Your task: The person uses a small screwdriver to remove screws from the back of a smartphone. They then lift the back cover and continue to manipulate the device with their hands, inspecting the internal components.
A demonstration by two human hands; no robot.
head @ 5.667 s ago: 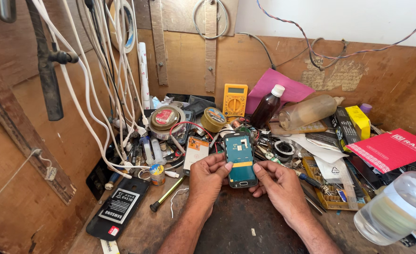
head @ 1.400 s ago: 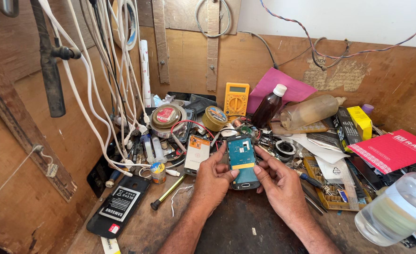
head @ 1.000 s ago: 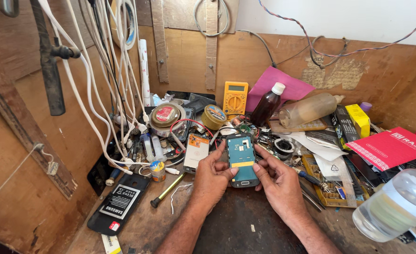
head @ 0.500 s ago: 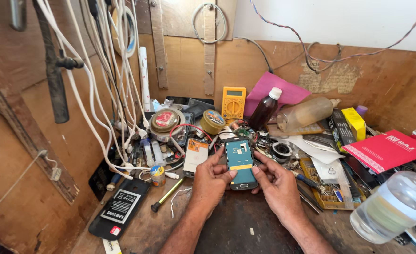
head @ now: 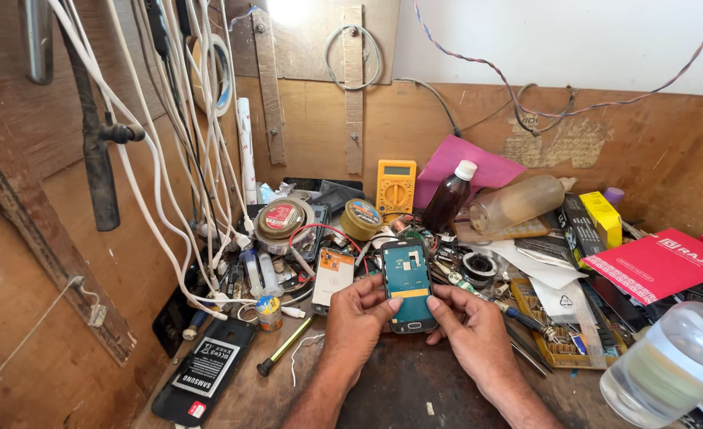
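An opened phone (head: 408,285) with its back cover off shows a teal circuit board and an orange patch. Both hands hold it upright above the dark work mat (head: 415,389). My left hand (head: 357,322) grips its left edge, thumb resting on the lower board. My right hand (head: 470,334) clasps the right edge, thumb near the bottom corner. A second opened phone (head: 333,276) with an orange inside lies just left of it.
A black battery cover (head: 204,373) and a screwdriver (head: 286,345) lie at left. White cables (head: 168,159) hang on the left. A yellow multimeter (head: 396,187), brown bottle (head: 448,197), tins, red booklet (head: 657,264) and a clear plastic bottle (head: 673,361) crowd the bench.
The hands keep hold of the phone in nearly the same place. The camera view has tilted slightly; my left thumb has shifted a little on the board.
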